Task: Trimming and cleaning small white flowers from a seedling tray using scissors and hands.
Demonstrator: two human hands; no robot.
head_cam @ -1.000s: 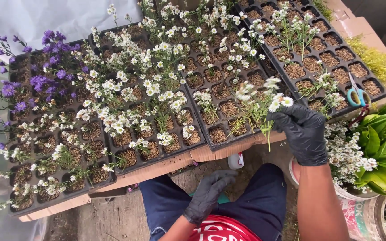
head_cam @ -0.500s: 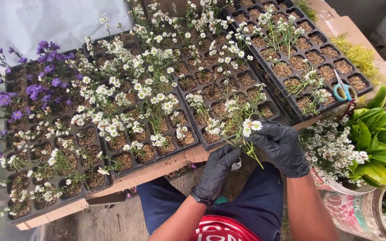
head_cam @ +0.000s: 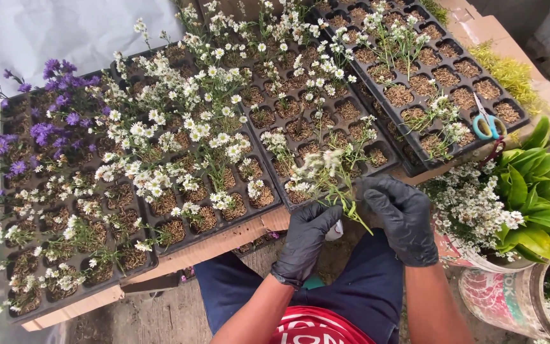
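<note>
Both my hands wear black gloves and meet in front of me, just below the edge of the black seedling trays (head_cam: 326, 127). My right hand (head_cam: 402, 216) grips a small sprig of white daisy-like flowers (head_cam: 326, 172) by its green stem. My left hand (head_cam: 307, 232) closes on the lower end of the same stem, and a small white object shows just under its fingers. The flower heads of the sprig hang over the near row of soil cells.
Several black cell trays of white and purple flowers (head_cam: 46, 127) rest on a wooden board (head_cam: 224, 239). Teal-handled scissors (head_cam: 488, 124) lie on the right tray. A pot of white blooms and broad green leaves (head_cam: 536, 185) stands at my right, above my knees.
My right hand has brought the sprig down and leftward from the tray toward my lap. My left hand has risen from my thigh to take hold of the stem.
</note>
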